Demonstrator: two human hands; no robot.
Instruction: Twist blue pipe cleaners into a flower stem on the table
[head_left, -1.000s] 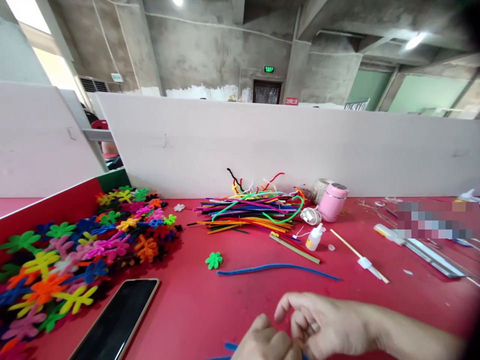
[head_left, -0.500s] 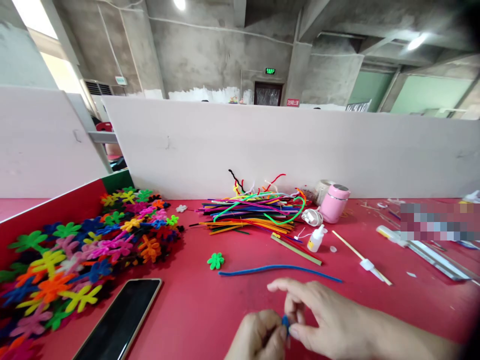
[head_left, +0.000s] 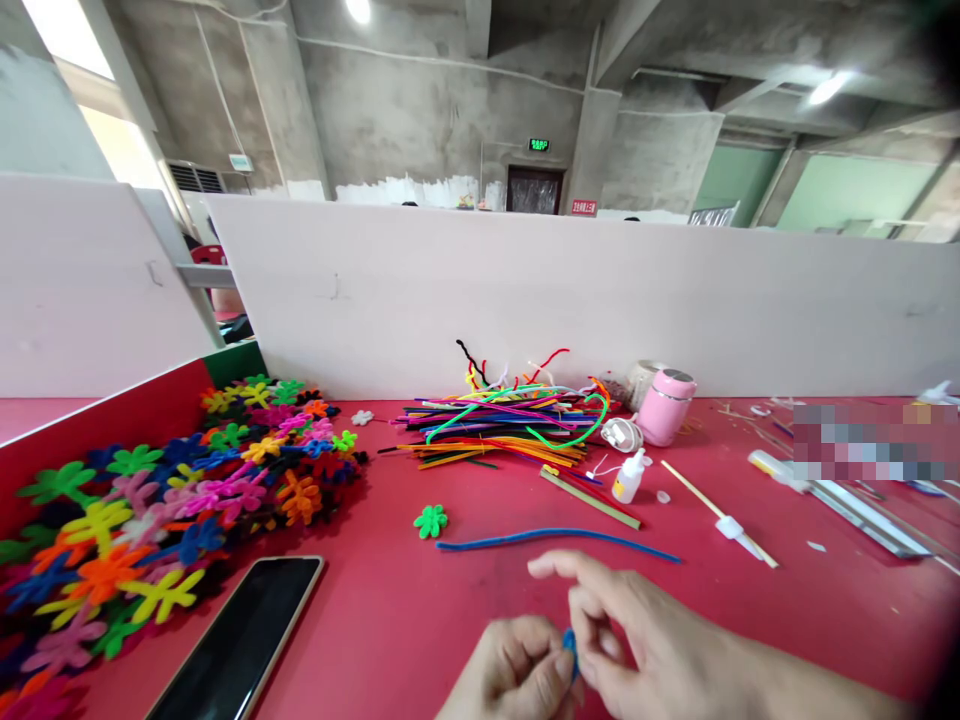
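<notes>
At the bottom of the head view, my left hand pinches a small bent piece of blue pipe cleaner between thumb and fingers. My right hand meets it from the right, thumb and curled fingers on the same piece, its index finger stretched out to the left. Most of the blue piece is hidden by the fingers. Just beyond the hands, a long blue pipe cleaner lies across the red table. A small green pipe-cleaner flower rests near its left end.
Many colourful pipe-cleaner flowers are heaped on the left, beside a phone. Behind lie bundled pipe cleaners, a glue bottle, a pink glue-pot-like container and a wooden stick. A white partition closes the back.
My right thumb and fingers have shifted slightly at the blue piece, whose visible part sits a little differently. The view has turned slightly. Objects on the table stay in place.
</notes>
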